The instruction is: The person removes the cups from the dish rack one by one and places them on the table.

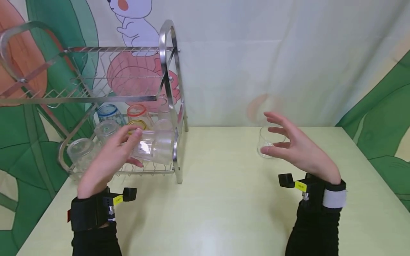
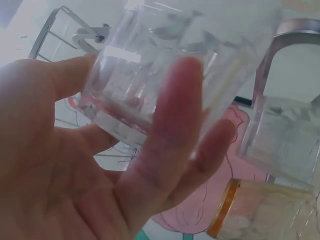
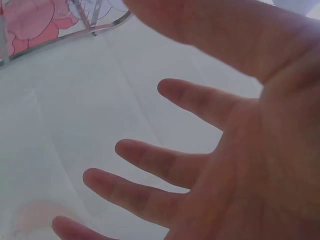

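Observation:
My left hand (image 1: 110, 156) grips a clear faceted glass (image 1: 155, 146) by its base end. The glass is tipped on its side, its other end toward the rack's right upright. In the left wrist view, the fingers and thumb (image 2: 175, 110) surround the glass (image 2: 130, 55). My right hand (image 1: 301, 153) hovers over the right side of the table, fingers apart and gently bent, nothing held. Behind its fingers, a second clear glass (image 1: 263, 140) stands on the table, partly hidden. Only the hand (image 3: 240, 165) shows in the right wrist view, not that glass.
A two-tier metal dish rack (image 1: 177, 149) stands at the left of the pale table (image 1: 217, 199). Its lower tier holds several upturned glasses, among them a blue-rimmed glass (image 1: 109, 112), a red-rimmed glass (image 1: 137, 110) and a yellow-rimmed glass (image 1: 137, 123). A printed curtain (image 1: 224, 71) hangs behind.

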Motion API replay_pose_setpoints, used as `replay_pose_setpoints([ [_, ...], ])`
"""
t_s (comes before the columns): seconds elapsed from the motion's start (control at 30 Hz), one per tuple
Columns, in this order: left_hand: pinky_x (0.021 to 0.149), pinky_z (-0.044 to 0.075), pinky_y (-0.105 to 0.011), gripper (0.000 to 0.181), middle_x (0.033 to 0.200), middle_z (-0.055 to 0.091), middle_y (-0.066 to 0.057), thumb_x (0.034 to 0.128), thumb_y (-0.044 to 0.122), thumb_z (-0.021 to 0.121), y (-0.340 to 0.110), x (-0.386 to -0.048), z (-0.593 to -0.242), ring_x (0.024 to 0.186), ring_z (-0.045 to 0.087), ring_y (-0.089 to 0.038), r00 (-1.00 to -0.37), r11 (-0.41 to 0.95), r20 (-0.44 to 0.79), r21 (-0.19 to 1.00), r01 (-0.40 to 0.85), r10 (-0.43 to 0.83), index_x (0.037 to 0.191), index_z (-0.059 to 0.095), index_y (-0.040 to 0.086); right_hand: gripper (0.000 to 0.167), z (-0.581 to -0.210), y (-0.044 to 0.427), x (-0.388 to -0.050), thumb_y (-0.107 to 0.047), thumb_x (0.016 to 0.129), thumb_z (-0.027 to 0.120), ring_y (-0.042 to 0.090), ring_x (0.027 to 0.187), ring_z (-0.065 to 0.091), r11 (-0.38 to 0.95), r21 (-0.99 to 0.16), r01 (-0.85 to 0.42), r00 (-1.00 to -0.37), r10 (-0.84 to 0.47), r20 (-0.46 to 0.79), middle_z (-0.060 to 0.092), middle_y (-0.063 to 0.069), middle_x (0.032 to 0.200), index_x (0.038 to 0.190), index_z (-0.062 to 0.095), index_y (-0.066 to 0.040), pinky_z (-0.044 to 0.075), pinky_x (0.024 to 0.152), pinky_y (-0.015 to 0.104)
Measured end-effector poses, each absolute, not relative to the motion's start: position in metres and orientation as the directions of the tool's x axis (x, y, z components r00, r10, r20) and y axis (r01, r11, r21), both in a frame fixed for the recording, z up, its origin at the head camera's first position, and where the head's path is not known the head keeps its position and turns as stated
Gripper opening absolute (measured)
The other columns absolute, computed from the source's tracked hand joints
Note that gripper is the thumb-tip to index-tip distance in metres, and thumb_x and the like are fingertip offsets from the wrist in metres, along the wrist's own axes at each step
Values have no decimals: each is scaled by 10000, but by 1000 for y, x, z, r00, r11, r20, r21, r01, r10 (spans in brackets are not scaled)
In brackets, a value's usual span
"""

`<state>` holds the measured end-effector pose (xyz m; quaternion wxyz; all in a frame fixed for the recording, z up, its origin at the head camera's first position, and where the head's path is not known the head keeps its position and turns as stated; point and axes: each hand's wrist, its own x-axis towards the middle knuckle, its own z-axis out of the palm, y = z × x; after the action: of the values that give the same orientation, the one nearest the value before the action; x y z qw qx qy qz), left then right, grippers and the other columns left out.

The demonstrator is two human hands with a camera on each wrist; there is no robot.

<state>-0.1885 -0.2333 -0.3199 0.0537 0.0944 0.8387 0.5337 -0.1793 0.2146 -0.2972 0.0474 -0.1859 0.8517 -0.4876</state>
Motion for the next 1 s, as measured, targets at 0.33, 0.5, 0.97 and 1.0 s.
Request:
replay_pose_setpoints([
  [0.33, 749, 572, -423, 608, 1369, 391, -178, 1023, 512, 394, -210, -196, -327, 1129, 495, -381, -958, 360, 19, 924, 126, 288, 1463, 314, 100, 779, -294, 197, -177, -276, 874, 763, 157, 1362, 369, 411, -852, -325, -895, -425, 136, 251, -225, 1527, 1479, 301, -437, 463, 981, 433],
  [0.5, 710, 580, -433, 670, 1445, 328, -171, 1031, 520, 338, -200, -198, -330, 1090, 507, -374, -959, 298, 48, 945, 135, 280, 1516, 230, 71, 795, -292, 187, -175, -215, 868, 770, 147, 1356, 356, 365, -840, -402, -862, -460, 213, 294, -168, 1518, 1488, 309, -403, 424, 1033, 435],
  [0.97, 543, 571, -448, 526, 1095, 498, -231, 1057, 460, 262, -161, -203, -338, 702, 566, -402, -939, 205, 207, 942, 267, 273, 1372, 349, 48, 812, -291, 165, -176, -161, 843, 792, 137, 1344, 340, 282, -795, -538, -773, -541, 331, 325, -119, 1500, 1497, 340, -323, 403, 1044, 462],
  [1.0, 539, 569, -448, 519, 1075, 498, -229, 1058, 458, 261, -158, -203, -339, 684, 565, -397, -939, 205, 216, 940, 274, 267, 1359, 352, 45, 816, -291, 164, -177, -163, 842, 794, 138, 1348, 335, 278, -796, -538, -770, -545, 330, 310, -119, 1509, 1500, 337, -321, 401, 1044, 464],
])
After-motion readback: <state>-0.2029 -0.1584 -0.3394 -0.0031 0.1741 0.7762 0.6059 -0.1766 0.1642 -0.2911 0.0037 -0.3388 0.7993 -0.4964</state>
